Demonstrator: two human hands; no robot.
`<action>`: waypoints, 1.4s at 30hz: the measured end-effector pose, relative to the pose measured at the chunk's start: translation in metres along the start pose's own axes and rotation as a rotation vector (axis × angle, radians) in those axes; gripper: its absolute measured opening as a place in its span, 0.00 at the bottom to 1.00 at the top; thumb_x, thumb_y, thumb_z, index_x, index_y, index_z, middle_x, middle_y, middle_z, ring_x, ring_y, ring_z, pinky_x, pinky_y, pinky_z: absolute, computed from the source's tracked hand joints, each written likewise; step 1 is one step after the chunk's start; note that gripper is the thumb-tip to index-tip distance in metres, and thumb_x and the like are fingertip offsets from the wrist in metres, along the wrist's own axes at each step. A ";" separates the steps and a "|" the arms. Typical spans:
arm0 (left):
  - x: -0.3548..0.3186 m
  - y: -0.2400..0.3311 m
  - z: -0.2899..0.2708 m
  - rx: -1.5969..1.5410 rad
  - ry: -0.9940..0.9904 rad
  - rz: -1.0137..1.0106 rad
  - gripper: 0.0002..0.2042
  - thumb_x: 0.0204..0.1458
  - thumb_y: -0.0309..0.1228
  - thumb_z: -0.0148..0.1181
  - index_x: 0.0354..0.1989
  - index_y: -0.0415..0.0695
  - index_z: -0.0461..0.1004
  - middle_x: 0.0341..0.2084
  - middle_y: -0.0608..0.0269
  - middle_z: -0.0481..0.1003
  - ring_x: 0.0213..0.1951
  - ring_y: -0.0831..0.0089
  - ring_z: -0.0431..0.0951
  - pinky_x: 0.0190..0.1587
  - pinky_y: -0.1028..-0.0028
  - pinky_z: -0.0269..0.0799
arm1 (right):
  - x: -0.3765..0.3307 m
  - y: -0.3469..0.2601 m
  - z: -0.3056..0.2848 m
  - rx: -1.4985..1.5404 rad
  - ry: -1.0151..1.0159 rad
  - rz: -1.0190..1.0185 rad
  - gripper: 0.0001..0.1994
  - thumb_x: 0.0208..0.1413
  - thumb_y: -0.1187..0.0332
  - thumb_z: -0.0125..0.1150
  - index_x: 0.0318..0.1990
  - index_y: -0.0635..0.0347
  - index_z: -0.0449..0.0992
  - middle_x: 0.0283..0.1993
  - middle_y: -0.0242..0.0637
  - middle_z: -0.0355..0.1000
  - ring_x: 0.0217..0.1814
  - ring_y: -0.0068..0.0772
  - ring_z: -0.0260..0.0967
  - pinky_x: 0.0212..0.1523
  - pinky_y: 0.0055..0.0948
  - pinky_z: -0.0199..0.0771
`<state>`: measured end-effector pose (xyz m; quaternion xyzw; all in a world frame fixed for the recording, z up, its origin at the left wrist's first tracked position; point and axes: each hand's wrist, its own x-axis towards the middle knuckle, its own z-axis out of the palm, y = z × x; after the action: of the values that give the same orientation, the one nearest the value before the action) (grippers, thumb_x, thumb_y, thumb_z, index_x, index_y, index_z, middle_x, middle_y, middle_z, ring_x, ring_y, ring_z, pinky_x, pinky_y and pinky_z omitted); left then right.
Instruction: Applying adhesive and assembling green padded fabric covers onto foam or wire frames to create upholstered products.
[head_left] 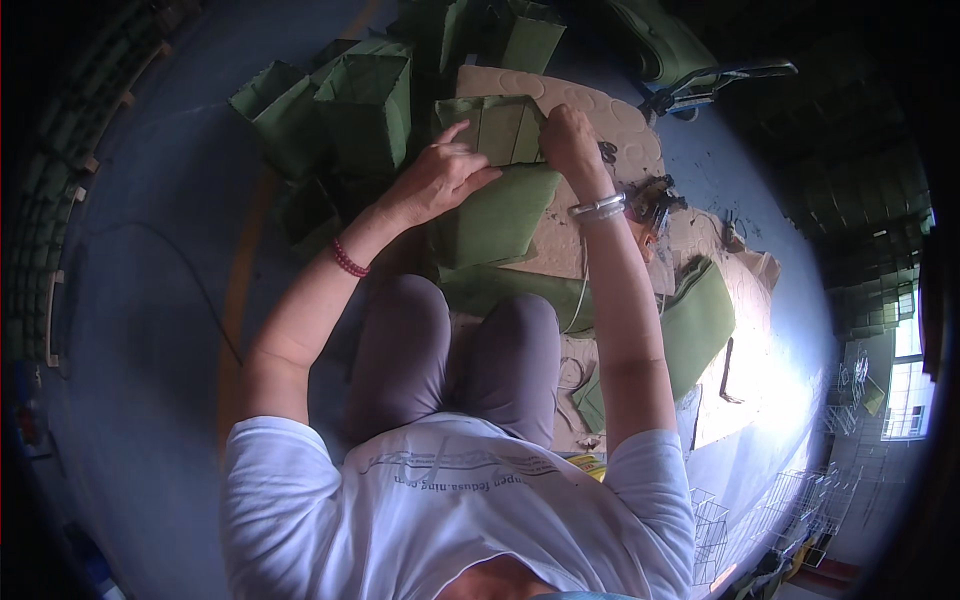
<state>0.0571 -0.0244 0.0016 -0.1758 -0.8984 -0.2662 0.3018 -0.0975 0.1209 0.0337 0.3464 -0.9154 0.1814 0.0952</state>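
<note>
A box-shaped green fabric bag [507, 215] leans before my knees, its open top turned up and showing the seamed inner wall. My left hand [437, 182] is at the near left of its rim, with thumb and forefinger close together on the edge and another finger raised. At the right side of the rim, my right hand [572, 145] is closed with its fingertips on the fabric edge; what lies under those fingertips is hidden. Under the bag, nearer my knees, lies another green fabric piece [520, 292].
Several open green bags [365, 105] stand at the far left. Cardboard sheets [620, 130] cover the floor ahead and right. A dark tool-like object [655, 205] lies beyond my right wrist, and a loose green panel [697, 325] near my right forearm. Wire racks [800, 505] stand lower right.
</note>
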 end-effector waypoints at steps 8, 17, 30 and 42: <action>-0.014 -0.007 -0.026 -0.423 0.367 -0.300 0.20 0.60 0.42 0.50 0.52 0.40 0.72 0.47 0.53 0.74 0.55 0.68 0.71 0.60 0.70 0.59 | -0.016 -0.017 -0.018 0.029 0.016 -0.068 0.07 0.43 0.77 0.50 0.25 0.71 0.75 0.29 0.60 0.72 0.36 0.58 0.72 0.40 0.47 0.72; 0.006 -0.037 -0.082 -0.168 0.136 -0.372 0.14 0.56 0.35 0.56 0.33 0.32 0.71 0.14 0.58 0.60 0.22 0.80 0.60 0.27 0.69 0.59 | -0.042 -0.060 -0.050 -0.037 0.227 -0.217 0.04 0.44 0.80 0.51 0.29 0.68 0.69 0.23 0.55 0.71 0.30 0.55 0.72 0.30 0.45 0.73; -0.019 -0.026 -0.019 0.087 -0.075 -0.453 0.15 0.55 0.30 0.55 0.21 0.30 0.69 0.16 0.43 0.71 0.24 0.57 0.79 0.22 0.67 0.71 | -0.045 -0.049 -0.049 -0.379 0.337 -0.551 0.06 0.44 0.76 0.56 0.30 0.64 0.68 0.26 0.40 0.71 0.30 0.37 0.76 0.25 0.30 0.76; -0.054 -0.043 0.024 -0.526 -0.269 -0.946 0.19 0.56 0.36 0.57 0.20 0.31 0.70 0.18 0.54 0.74 0.23 0.69 0.81 0.23 0.77 0.75 | -0.045 -0.022 0.001 -0.349 0.308 -0.738 0.06 0.45 0.73 0.56 0.30 0.64 0.71 0.25 0.37 0.72 0.26 0.34 0.74 0.24 0.28 0.72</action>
<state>0.0665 -0.0530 -0.0654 0.1446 -0.8134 -0.5630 -0.0220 -0.0491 0.1319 0.0249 0.5980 -0.7224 0.0272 0.3461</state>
